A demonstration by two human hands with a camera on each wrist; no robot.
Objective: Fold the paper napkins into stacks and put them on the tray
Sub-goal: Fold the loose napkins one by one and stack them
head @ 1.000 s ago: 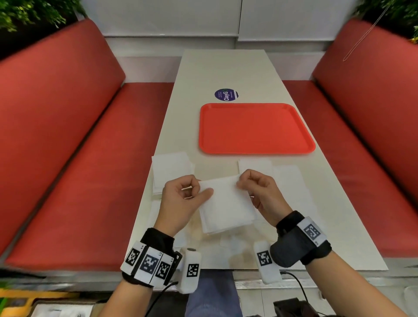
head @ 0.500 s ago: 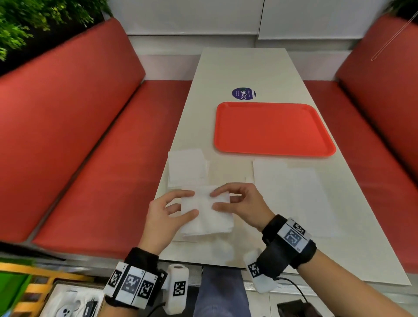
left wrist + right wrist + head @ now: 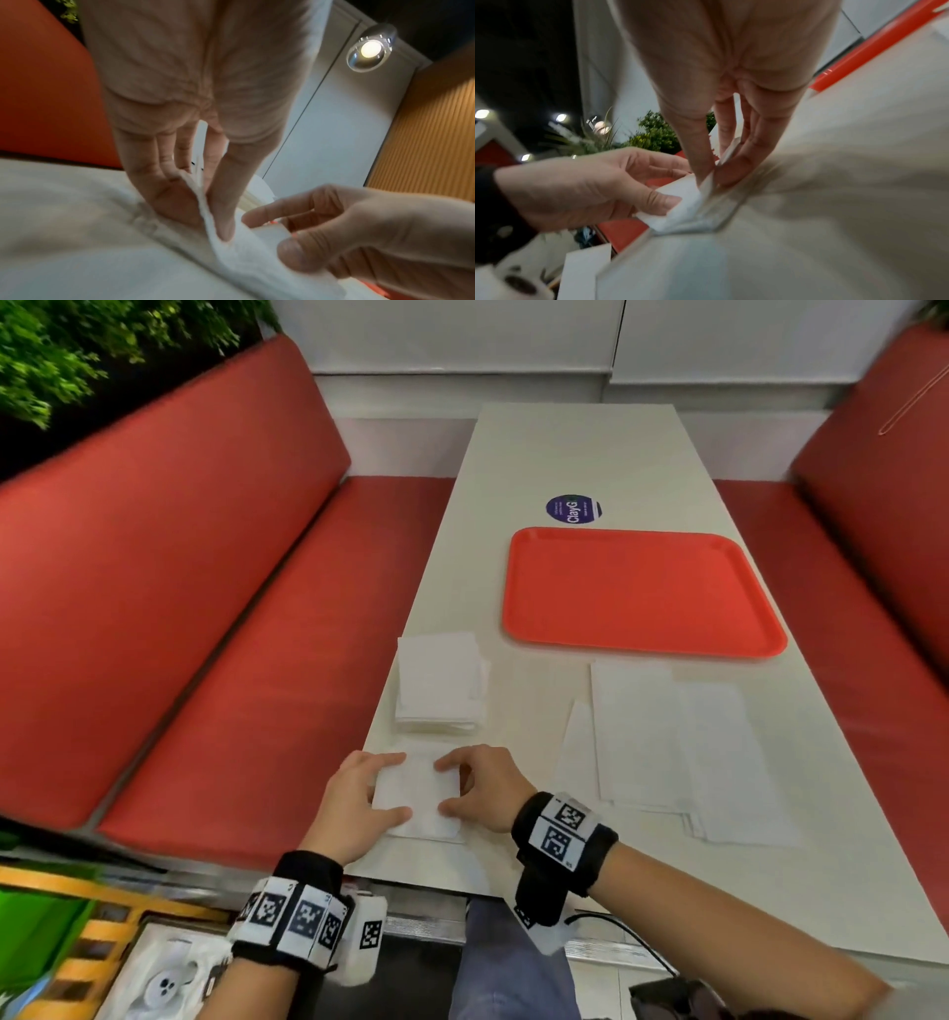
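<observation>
Both hands, left hand [image 3: 354, 793] and right hand [image 3: 482, 788], pinch a folded napkin [image 3: 416, 796] between thumb and fingers low in the frame, one stack [image 3: 439, 683] waits above it, flat sheets [image 3: 667, 737] lie right, and the tray [image 3: 642, 593] looks bare, so most remains.

A second ago both hands held the napkin [image 3: 417, 796] opened wide over the middle of the counter [image 3: 575, 454], lifted at its far edge; now it is folded smaller and lies flat near the counter's left front edge, just in front of the folded stack [image 3: 439, 683]; the left hand [image 3: 354, 806] and right hand [image 3: 480, 791] have come closer together, each pinching a side of it between thumb and fingers [image 3: 177, 194].
</observation>
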